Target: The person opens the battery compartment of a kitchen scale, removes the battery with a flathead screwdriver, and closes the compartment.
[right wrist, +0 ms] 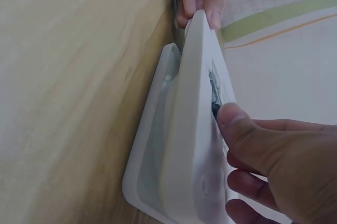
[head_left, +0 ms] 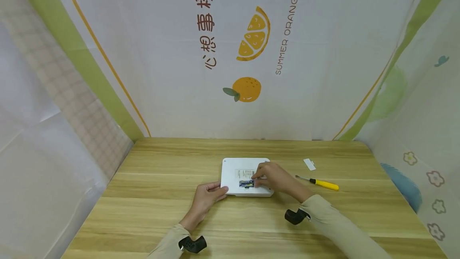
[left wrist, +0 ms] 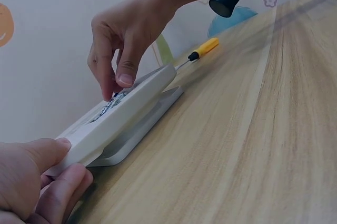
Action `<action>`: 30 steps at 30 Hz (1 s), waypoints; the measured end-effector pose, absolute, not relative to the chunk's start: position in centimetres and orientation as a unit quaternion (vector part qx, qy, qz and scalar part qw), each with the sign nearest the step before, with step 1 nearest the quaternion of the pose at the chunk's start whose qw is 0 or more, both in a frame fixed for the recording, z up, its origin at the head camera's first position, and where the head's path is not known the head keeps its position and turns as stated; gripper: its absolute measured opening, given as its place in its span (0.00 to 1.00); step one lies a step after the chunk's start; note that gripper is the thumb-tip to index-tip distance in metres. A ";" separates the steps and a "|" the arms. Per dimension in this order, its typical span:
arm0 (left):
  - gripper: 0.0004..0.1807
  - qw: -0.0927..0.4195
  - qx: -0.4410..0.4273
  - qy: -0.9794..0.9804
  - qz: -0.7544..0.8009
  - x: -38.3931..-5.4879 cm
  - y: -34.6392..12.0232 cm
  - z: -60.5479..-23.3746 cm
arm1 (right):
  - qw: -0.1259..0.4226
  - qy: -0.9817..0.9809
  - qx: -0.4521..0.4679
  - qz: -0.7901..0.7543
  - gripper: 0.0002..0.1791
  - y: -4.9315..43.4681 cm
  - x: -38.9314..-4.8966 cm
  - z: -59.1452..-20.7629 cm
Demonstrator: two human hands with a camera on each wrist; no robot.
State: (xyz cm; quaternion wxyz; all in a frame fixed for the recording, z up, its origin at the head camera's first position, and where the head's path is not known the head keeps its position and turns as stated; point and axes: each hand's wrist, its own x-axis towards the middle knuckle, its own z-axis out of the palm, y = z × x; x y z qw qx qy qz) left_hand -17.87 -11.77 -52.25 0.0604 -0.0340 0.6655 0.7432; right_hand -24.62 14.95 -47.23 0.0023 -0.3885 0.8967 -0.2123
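A white flat device (head_left: 228, 173), which looks like a kitchen scale turned face down, lies over a shallow white tray-like part (right wrist: 145, 174). Its battery compartment shows batteries (head_left: 245, 184) with dark blue wrappers. My left hand (head_left: 206, 200) grips the near left corner, thumb on top and fingers beneath. Over the compartment, my right hand (head_left: 276, 178) pinches the right end of a battery (right wrist: 216, 103) between thumb and forefinger; the fingertips partly hide it. In the left wrist view the right hand (left wrist: 129, 37) reaches down from above onto the compartment.
A screwdriver (head_left: 325, 184) with a yellow handle lies right of the device. Behind it is a small white battery cover (head_left: 309, 164). The wood-grain table (head_left: 169, 163) meets a printed cloth (head_left: 172, 103) at its back edge.
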 end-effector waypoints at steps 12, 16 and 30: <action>0.24 0.064 -0.031 0.668 0.740 -18.0 -11.7 -52.1 | -0.044 0.892 -0.420 -0.159 0.07 14.3 -24.7 -47.2; 0.24 0.063 -0.029 0.669 0.740 -17.9 -11.8 -52.1 | -0.061 0.884 -0.439 -0.150 0.05 14.4 -24.6 -47.2; 0.23 0.061 -0.036 0.672 0.737 -17.8 -11.9 -52.3 | -0.082 0.874 -0.445 -0.174 0.03 14.7 -24.8 -47.6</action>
